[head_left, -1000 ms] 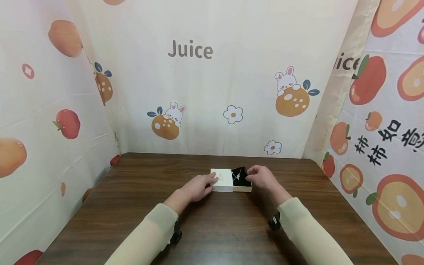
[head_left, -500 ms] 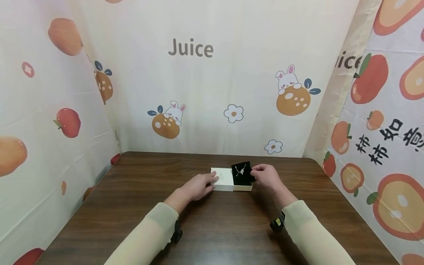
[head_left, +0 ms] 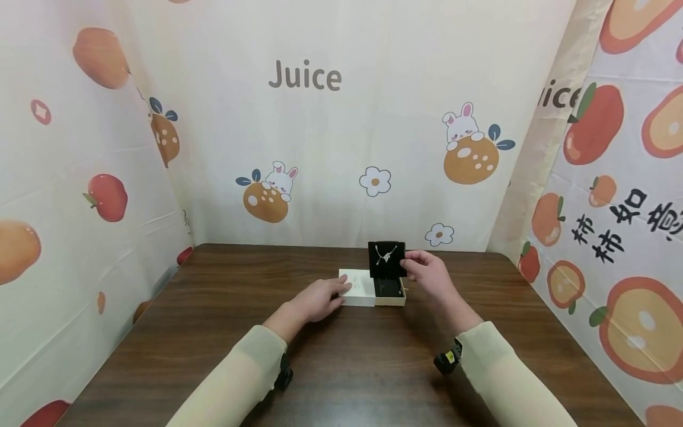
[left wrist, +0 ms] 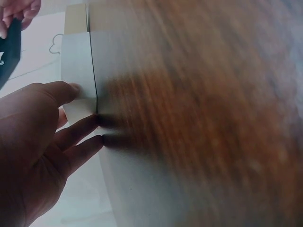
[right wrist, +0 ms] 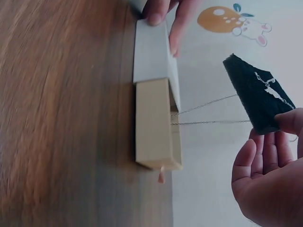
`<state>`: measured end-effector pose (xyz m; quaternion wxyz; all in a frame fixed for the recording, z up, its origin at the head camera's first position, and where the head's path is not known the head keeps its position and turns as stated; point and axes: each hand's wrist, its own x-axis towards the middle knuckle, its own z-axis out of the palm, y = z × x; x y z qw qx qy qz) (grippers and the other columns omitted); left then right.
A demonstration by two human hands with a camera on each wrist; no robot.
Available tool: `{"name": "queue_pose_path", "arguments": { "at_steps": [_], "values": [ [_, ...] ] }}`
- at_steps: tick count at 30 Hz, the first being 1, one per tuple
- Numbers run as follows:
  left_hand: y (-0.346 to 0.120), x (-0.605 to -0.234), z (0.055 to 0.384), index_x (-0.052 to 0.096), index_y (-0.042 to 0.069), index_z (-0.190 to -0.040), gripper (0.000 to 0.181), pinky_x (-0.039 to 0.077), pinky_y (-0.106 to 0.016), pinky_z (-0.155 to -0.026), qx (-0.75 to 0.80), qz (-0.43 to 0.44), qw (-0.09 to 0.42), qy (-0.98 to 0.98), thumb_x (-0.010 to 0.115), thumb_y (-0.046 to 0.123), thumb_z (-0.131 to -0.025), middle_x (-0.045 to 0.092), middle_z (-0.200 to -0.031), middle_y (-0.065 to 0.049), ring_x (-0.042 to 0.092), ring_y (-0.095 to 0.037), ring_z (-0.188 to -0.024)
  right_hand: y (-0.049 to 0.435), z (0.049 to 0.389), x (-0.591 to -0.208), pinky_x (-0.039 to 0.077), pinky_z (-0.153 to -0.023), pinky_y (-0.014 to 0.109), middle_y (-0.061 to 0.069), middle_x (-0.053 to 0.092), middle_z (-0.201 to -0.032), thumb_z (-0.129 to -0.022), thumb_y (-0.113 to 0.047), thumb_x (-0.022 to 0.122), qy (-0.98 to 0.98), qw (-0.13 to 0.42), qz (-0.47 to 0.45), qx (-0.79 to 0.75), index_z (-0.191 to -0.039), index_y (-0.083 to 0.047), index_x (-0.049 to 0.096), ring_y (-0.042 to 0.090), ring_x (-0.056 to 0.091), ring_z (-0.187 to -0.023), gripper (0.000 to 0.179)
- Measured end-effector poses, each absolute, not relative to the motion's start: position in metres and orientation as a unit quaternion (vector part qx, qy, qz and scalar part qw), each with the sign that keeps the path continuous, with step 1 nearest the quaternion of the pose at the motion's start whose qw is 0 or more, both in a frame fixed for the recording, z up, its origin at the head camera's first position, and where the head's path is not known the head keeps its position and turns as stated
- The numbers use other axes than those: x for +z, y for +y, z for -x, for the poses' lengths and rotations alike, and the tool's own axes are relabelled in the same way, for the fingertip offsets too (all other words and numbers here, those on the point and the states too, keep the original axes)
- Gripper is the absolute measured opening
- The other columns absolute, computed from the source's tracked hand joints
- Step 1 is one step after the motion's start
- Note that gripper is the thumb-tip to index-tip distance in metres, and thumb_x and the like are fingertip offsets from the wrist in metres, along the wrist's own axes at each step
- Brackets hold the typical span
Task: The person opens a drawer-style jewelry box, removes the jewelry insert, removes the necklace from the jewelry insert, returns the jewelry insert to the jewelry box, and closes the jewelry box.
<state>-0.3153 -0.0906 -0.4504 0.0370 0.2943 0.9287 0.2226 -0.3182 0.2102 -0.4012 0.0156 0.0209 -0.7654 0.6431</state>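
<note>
right hand (head_left: 429, 274) pinching black pad (head_left: 386, 259) above box (head_left: 372, 289); chain is trailing inside; left hand (head_left: 319, 298), fingers relaxed, is steadying sleeve.

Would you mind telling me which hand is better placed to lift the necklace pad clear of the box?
Right: the right hand already pinches the black pad above the drawer box, while the left hand steadies the white sleeve.

We see a black square pad (head_left: 386, 259) bearing a silver necklace (head_left: 385, 253), upright above the half-open cream cardboard drawer box (head_left: 372, 289).
</note>
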Motion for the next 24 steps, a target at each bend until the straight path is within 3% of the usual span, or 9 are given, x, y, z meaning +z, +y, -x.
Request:
{"name": "queue_pose_path", "arguments": {
  "at_steps": [14,24],
  "values": [
    [-0.091,-0.448,0.315,0.057,0.013,-0.161,0.049,0.046,-0.049,-0.127,0.221,-0.29,0.043,0.93,0.064,0.018,-0.112,0.045,-0.174,-0.01,0.052,-0.031,-0.156,0.189,0.303,-0.373,0.056,-0.078,0.018,-0.009,0.067,-0.1,-0.106,-0.016,0.07,-0.748,0.035,-0.041,0.662,-0.128,0.002,0.066,0.007,0.059,-0.082,0.028],
    [-0.089,-0.45,0.315,0.06,0.011,-0.158,0.048,0.044,-0.05,-0.128,0.219,-0.287,0.035,0.932,0.065,0.018,-0.112,0.047,-0.173,-0.011,0.052,-0.029,-0.157,0.172,0.291,-0.36,0.056,-0.076,0.019,-0.007,0.064,-0.094,-0.106,-0.01,0.07,-0.709,0.033,-0.071,0.701,-0.117,-0.005,0.067,0.008,0.058,-0.077,0.012]
  ]
}}
